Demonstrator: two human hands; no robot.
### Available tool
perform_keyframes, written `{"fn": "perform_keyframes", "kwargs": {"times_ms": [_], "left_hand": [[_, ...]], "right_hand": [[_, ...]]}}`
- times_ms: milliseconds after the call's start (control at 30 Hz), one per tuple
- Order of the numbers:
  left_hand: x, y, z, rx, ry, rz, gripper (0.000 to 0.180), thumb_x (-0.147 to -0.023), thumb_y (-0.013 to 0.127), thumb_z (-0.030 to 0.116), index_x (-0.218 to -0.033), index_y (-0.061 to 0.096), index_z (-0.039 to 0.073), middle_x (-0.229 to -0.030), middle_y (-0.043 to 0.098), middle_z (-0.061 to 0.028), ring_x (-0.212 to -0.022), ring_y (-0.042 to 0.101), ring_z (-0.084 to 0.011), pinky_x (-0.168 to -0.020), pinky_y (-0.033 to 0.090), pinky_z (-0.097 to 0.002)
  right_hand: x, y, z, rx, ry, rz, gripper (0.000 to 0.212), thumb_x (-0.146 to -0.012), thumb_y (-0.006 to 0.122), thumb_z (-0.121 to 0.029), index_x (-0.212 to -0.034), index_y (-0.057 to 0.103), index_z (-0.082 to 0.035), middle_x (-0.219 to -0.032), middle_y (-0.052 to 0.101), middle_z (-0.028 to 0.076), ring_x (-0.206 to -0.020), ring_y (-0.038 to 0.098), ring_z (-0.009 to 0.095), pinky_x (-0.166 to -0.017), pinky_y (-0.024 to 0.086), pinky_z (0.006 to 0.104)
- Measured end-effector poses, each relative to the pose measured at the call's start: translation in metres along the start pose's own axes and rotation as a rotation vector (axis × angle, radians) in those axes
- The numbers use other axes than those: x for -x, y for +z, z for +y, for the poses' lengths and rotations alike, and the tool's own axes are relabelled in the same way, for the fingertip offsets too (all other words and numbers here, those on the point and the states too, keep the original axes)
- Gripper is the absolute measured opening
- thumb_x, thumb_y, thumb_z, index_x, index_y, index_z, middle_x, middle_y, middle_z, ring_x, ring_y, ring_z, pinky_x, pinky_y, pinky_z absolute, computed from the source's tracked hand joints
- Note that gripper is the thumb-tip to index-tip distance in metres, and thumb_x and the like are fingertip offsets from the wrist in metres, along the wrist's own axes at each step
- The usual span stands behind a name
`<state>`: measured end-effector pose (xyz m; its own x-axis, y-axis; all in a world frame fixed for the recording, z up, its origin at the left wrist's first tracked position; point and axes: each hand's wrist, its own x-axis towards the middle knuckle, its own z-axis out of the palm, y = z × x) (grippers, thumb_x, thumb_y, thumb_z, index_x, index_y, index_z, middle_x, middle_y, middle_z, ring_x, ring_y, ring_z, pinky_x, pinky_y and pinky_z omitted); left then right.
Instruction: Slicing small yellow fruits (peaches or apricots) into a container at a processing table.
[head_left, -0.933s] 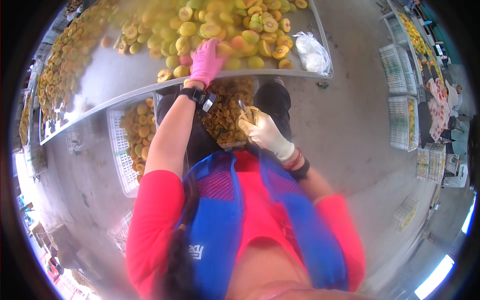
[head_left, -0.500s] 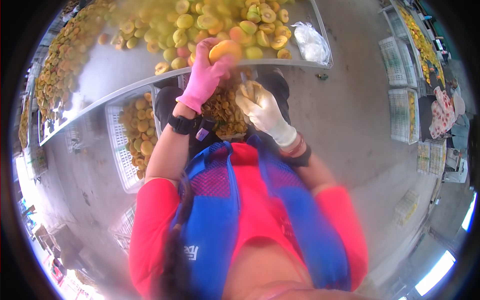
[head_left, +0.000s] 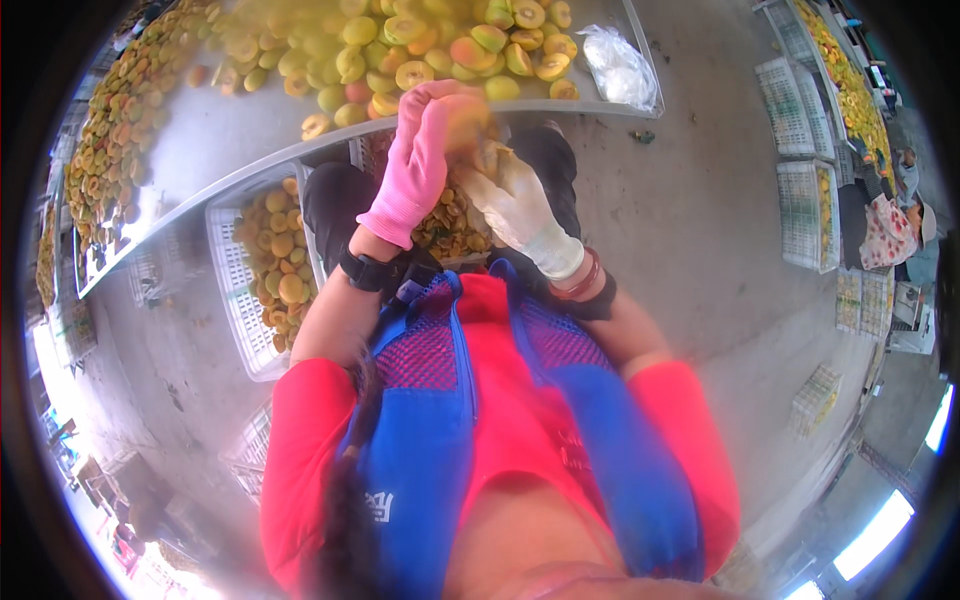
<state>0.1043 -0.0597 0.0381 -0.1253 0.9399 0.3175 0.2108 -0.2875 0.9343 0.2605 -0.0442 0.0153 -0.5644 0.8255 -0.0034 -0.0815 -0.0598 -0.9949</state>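
Observation:
My left hand (head_left: 412, 165), in a pink glove, is closed on a yellow-orange peach (head_left: 466, 122), which looks blurred. My right hand (head_left: 515, 205), in a whitish glove, meets it from the right. Its fingers are curled together at the fruit, and I cannot make out what they grip. In front of both hands, cut peach halves and whole peaches (head_left: 415, 74) are heaped on a metal-edged table (head_left: 260, 165). Under my hands, between my knees, is a container of small brownish-yellow pieces (head_left: 440, 232), partly hidden by the gloves.
A white plastic crate (head_left: 238, 300) holding peaches (head_left: 285, 255) stands at my left knee. A clear plastic bag (head_left: 618, 70) lies on the table's right corner. Stacked crates (head_left: 808, 205) and another person (head_left: 888, 230) are at the far right.
My right hand has moved up and left to the peach, and the two hands now meet. The left hand has turned more upright, bringing the peach slightly right and down.

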Motion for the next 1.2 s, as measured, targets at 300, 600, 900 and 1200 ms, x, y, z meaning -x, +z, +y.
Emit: {"fn": "perform_keyframes", "kwargs": {"times_ms": [300,600,900,1200], "left_hand": [[0.008,0.026,-0.01,0.063,0.075,0.101,0.053,-0.109,0.032,0.043,-0.14,0.038,0.002,-0.138,0.049,-0.0125,-0.121,0.053,-0.0212,-0.1,0.05,-0.0368],[0.011,0.038,0.008,0.468,0.022,0.171,0.058,-0.106,0.036,0.05,-0.139,0.041,0.003,-0.14,0.045,-0.0116,-0.118,0.056,-0.0245,-0.099,0.051,-0.0408],[0.012,0.029,-0.002,0.173,0.181,0.123,0.059,-0.107,0.032,0.05,-0.139,0.044,0.001,-0.144,0.037,-0.0107,-0.117,0.057,-0.0247,-0.098,0.051,-0.0403],[0.011,0.022,-0.008,0.233,0.137,0.079,0.058,-0.107,0.033,0.048,-0.136,0.047,0.0,-0.142,0.038,-0.0105,-0.119,0.055,-0.0226,-0.099,0.05,-0.0382]], "right_hand": [[0.0,0.006,-0.011,0.106,-0.061,0.022,0.012,-0.095,0.058,-0.015,-0.099,0.064,-0.005,-0.088,0.063,0.014,-0.078,0.061,0.032,-0.063,0.048,0.0389],[-0.004,0.011,-0.001,0.337,-0.482,0.126,0.019,-0.086,0.065,-0.011,-0.105,0.067,-0.008,-0.091,0.061,0.012,-0.082,0.06,0.036,-0.064,0.049,0.0441],[-0.006,0.0,-0.013,0.231,-0.236,-0.085,0.024,-0.083,0.068,-0.01,-0.107,0.066,-0.008,-0.089,0.059,0.014,-0.078,0.059,0.036,-0.061,0.047,0.0448],[-0.013,0.002,0.004,0.183,-0.177,-0.071,0.019,-0.096,0.061,-0.015,-0.106,0.06,0.001,-0.088,0.063,0.009,-0.077,0.06,0.017,-0.067,0.048,0.0325]]}}
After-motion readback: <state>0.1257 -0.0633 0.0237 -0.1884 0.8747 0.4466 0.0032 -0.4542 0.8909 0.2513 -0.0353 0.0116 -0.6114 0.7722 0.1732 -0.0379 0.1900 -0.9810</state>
